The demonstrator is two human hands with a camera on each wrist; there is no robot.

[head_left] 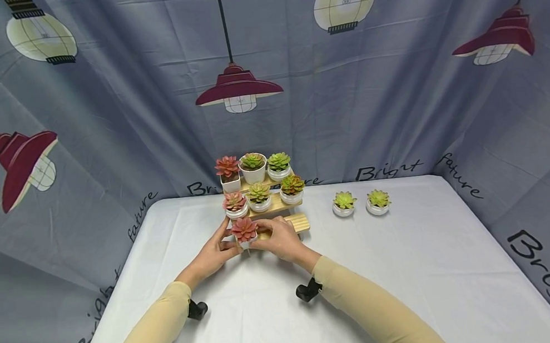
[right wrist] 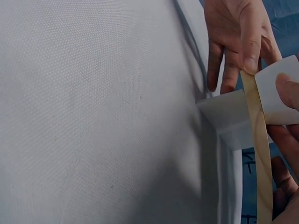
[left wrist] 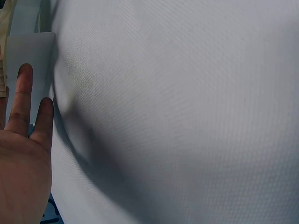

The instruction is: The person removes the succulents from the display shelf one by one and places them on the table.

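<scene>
Bottom shelf (head_left: 301, 222), left end.
Your left hand (head_left: 211, 254) touches its edge, fingers extended; your right hand (head_left: 282, 240) pinches an upright, white-potted red succulent (head_left: 244, 229).

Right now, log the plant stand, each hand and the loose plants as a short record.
Stand: three-tier wooden plant stand
Top row, left to right: red succulent, tall-potted green succulent, low-potted green succulent
Middle row: pink succulent, pale green succulent, red-and-green succulent
Bottom row: coral succulent, left end
Right hand: grips the coral succulent's white pot
Left hand: beside that pot, at the stand's left end
Loose: two lime succulents on the white tablecloth, right of the stand
</scene>
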